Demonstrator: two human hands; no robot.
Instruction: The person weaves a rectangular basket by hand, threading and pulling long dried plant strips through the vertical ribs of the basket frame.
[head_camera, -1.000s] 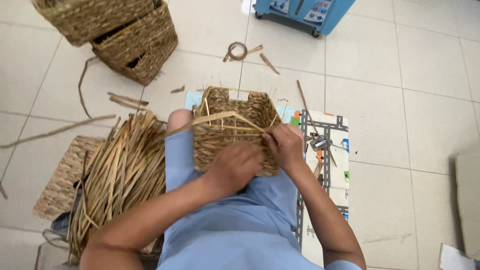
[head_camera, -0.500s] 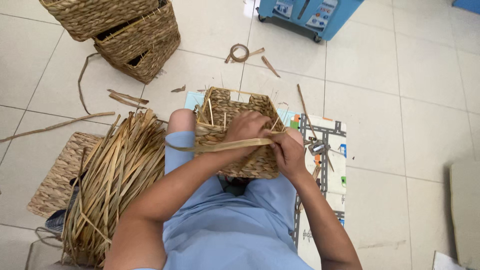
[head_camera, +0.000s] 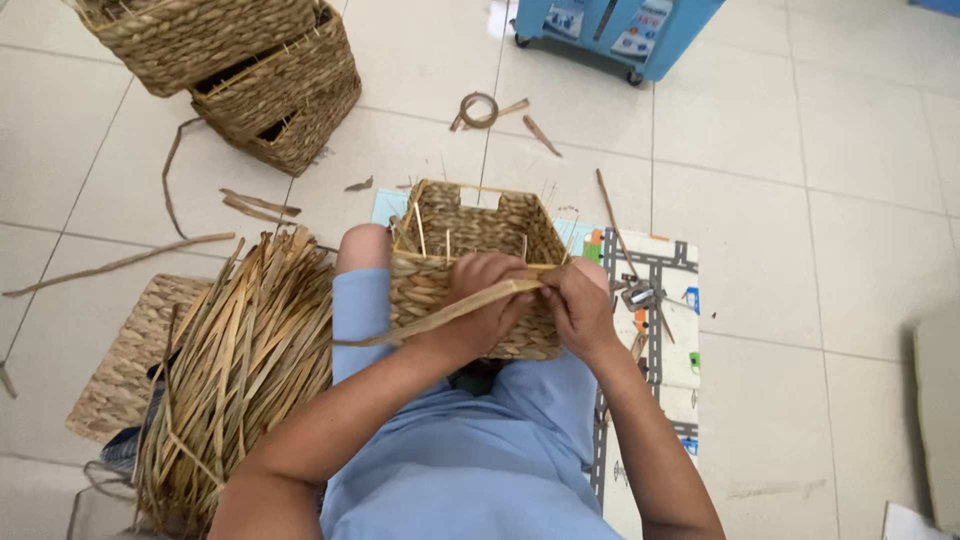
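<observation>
A half-woven straw basket (head_camera: 480, 225) rests on my lap, its open top facing away from me, with thin upright stakes along its rim. My left hand (head_camera: 482, 300) lies on the near wall of the basket and grips a long flat straw strand (head_camera: 430, 318) that trails off to the left over my knee. My right hand (head_camera: 577, 305) pinches the other end of that strand at the basket's near right corner. Both hands touch each other at the rim.
A thick bundle of dried straw strands (head_camera: 235, 360) lies at my left on a woven mat (head_camera: 125, 365). Two finished baskets (head_camera: 250, 70) are stacked at the far left. A blue wheeled cart (head_camera: 620, 30) stands ahead. Pliers (head_camera: 640, 296) lie on a printed play mat (head_camera: 665, 330).
My left hand has slid from the basket's lower wall up to its rim beside the right hand. The strand, first arched over the basket, now lies flat along the near wall.
</observation>
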